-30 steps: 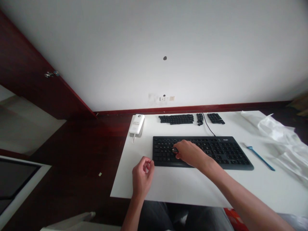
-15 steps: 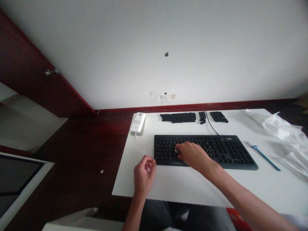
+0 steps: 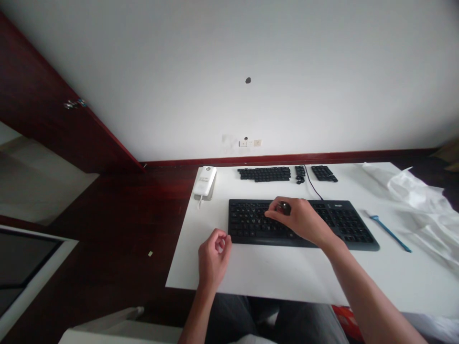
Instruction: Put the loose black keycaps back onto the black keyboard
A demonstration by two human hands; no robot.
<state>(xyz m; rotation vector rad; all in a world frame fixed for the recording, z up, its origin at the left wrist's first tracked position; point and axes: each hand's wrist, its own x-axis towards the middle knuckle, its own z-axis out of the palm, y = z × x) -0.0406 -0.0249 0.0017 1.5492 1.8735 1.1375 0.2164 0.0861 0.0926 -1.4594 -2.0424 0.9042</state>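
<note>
A black keyboard [image 3: 251, 241] lies on the white table, its left half showing keycaps and its right half partly hidden by my arm. My right hand [image 3: 292, 213] is closed above the keyboard's middle, its fingers curled round a small dark, shiny, rounded object [image 3: 284, 207] whose kind I cannot make out. Thumb and index finger point left over the keys. At the keyboard's front left corner, my left hand [image 3: 214, 255] rests on the table with fingers curled and thumb near the fingertips, against or just beside the edge. Whether anything is pinched there does not show.
Loose black keycaps [image 3: 265, 174] lie in groups behind the keyboard, with a cable [image 3: 313, 184] running between them. A white device [image 3: 205, 180] stands back left. On the right are a blue brush-like tool [image 3: 390, 233] and a crumpled white bag [image 3: 412, 191].
My right hand has lifted off the keys and moved slightly right and up, turning so the dark object shows in its curl. My left hand has stayed in place.
</note>
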